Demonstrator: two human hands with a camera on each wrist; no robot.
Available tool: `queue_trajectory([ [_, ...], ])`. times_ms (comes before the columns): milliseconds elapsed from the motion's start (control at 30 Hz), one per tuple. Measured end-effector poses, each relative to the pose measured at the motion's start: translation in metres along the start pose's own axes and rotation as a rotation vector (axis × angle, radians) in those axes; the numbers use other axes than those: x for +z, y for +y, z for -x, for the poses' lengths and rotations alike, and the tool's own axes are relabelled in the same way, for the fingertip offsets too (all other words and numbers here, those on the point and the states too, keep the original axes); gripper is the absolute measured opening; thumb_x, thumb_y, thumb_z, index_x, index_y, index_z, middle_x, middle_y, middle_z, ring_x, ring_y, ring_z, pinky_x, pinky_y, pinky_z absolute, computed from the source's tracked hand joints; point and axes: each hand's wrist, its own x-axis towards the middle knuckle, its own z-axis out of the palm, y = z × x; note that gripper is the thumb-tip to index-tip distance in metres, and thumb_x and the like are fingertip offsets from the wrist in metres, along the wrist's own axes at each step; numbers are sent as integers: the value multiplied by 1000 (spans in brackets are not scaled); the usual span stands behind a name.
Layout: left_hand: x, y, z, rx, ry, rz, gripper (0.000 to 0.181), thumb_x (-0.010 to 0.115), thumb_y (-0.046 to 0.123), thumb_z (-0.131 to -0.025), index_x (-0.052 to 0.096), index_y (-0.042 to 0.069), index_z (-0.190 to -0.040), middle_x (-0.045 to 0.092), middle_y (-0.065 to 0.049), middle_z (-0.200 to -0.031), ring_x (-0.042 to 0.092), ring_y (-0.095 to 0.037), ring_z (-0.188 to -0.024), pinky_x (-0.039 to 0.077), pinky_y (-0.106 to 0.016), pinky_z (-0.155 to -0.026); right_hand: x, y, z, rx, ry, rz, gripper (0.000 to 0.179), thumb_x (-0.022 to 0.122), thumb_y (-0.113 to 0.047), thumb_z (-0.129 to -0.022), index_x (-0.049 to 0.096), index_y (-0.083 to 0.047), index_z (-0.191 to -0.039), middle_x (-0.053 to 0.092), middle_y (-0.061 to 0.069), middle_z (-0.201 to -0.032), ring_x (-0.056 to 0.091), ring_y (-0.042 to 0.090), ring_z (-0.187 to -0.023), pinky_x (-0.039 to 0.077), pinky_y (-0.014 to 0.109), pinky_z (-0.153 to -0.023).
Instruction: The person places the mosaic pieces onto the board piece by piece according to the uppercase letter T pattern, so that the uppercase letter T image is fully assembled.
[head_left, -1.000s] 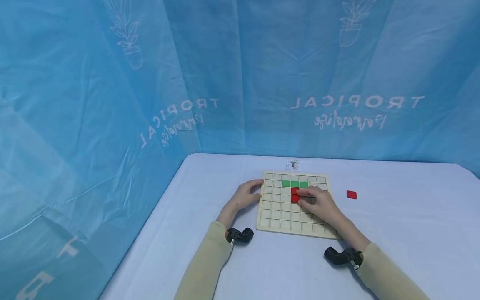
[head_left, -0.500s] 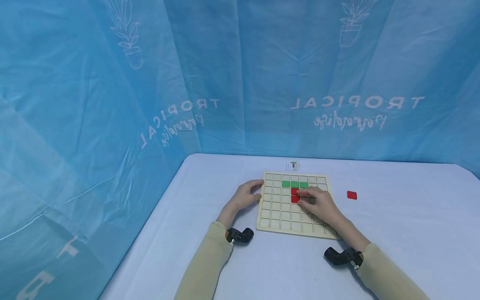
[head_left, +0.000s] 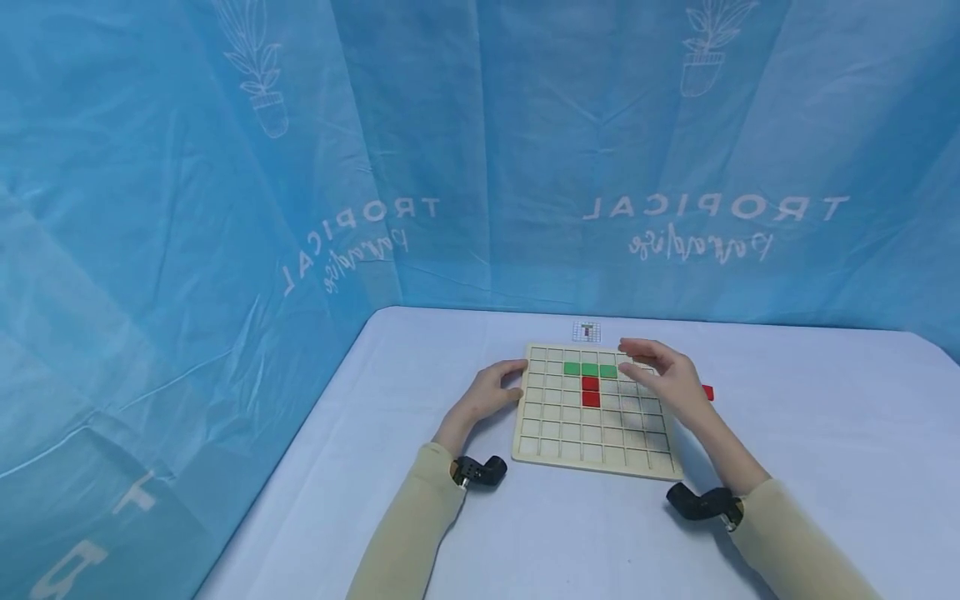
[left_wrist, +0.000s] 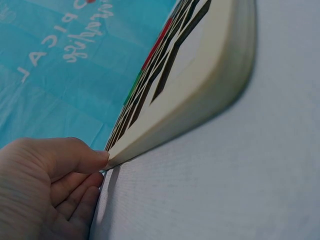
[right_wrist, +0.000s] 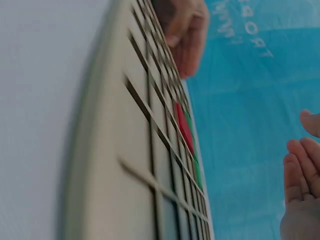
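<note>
A pale grid board [head_left: 558, 450] lies on the white table. Three green tiles [head_left: 590, 369] form a row near its far edge, with two red tiles [head_left: 591, 392] in a column below the middle one. Against the board's left edge rest the thumb and fingertips of my left hand [head_left: 487, 392]; in the left wrist view its thumb [left_wrist: 80, 156] touches the corner area. My right hand [head_left: 671, 379] hovers over the board's far right part, fingers apart from the thumb and holding nothing. Behind that hand, a loose red tile [head_left: 708, 392] is partly hidden.
A small printed grid card [head_left: 587, 332] with a T pattern lies just beyond the board. Blue curtains [head_left: 480, 167] hang behind and to the left of the table [head_left: 570, 542]. Each wrist wears a black camera mount.
My right hand has let go of the lower red tile, which stays in the grid. It has lifted and moved right and away from me. The left hand stays put.
</note>
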Motion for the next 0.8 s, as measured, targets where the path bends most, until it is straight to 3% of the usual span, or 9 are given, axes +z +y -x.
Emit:
queue_trajectory([
  [167,0,-2,0,-1,-3,-18,51,61,6,-88,48,7,-138,47,-7,-140,38,-22,-132,30,-34,-110,-44,48,-5,-11,103,63,46,67,-26,-89,56,-11,-131,59,4,-126,52,11,-113,41,16,-96],
  [367,0,-1,-1,0,1,-12,52,61,6,-88,48,8,-138,46,-7,-140,38,-21,-132,30,-34,-110,-87,89,5,82,169,176,51,66,-36,-88,53,-21,-135,56,1,-129,50,8,-115,41,6,-89],
  [467,-1,0,-1,-5,2,-16,52,61,6,-88,48,8,-138,47,-6,-140,39,-21,-131,31,-33,-110,-95,81,15,135,162,215,52,63,-39,-89,52,-18,-136,55,5,-129,50,5,-114,40,2,-84],
  [633,-1,1,-2,-1,5,-2,52,61,6,-88,48,8,-138,46,-6,-141,39,-20,-132,30,-33,-110,-96,51,29,175,129,232,55,61,-37,-92,50,-4,-135,53,19,-129,51,16,-114,41,2,-81],
  [800,1,0,0,-9,8,-1,52,62,6,-88,48,8,-138,47,-6,-140,39,-20,-131,31,-33,-109,-96,55,39,171,116,301,49,61,-31,-93,52,-2,-132,56,21,-126,54,14,-110,38,-1,-79],
])
